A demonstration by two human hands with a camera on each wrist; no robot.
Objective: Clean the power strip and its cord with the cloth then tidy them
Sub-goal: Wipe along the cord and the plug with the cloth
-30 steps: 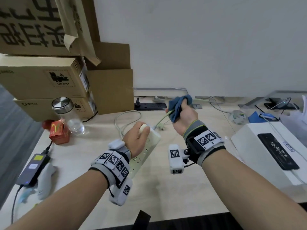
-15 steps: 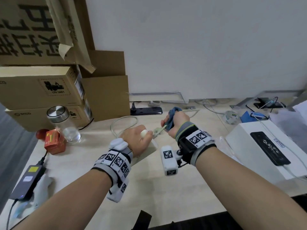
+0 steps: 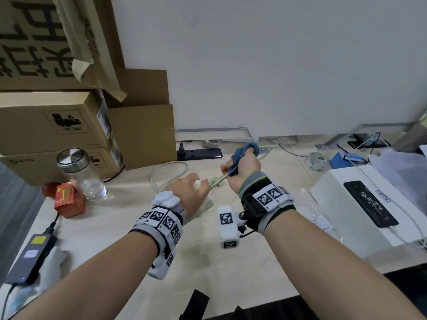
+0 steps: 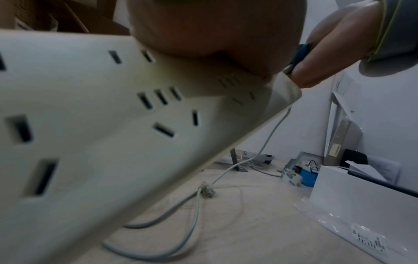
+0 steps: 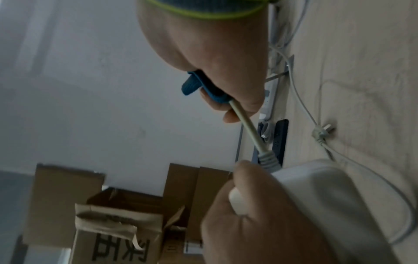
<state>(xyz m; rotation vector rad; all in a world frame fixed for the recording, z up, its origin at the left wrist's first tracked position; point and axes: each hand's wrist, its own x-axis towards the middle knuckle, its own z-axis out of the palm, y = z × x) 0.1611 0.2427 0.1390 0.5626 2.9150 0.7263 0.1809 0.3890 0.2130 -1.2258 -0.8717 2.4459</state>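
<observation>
The left hand [image 3: 184, 190] wraps its fingers round the cord end of the white power strip [image 4: 95, 135] and holds it tilted up off the counter [image 3: 111, 229], socket face toward the left wrist camera. Right beside it, the right hand [image 3: 242, 168] has its grip closed round the blue cloth [image 3: 238, 158], bunched in the fist — and the cord [image 5: 245, 125] runs straight through that fist, wrapped in the cloth, coming out taut toward the ribbed collar where it enters the strip. The two hands sit close together, just apart. Behind them the rest of the cord lies in loose loops on the counter, its plug [image 4: 207, 191] resting flat among them. Off to the left stand a glass jar [image 3: 80, 174] with a metal lid and a small red box [image 3: 69, 199]; a white box [image 3: 369, 204] sits to the right.
</observation>
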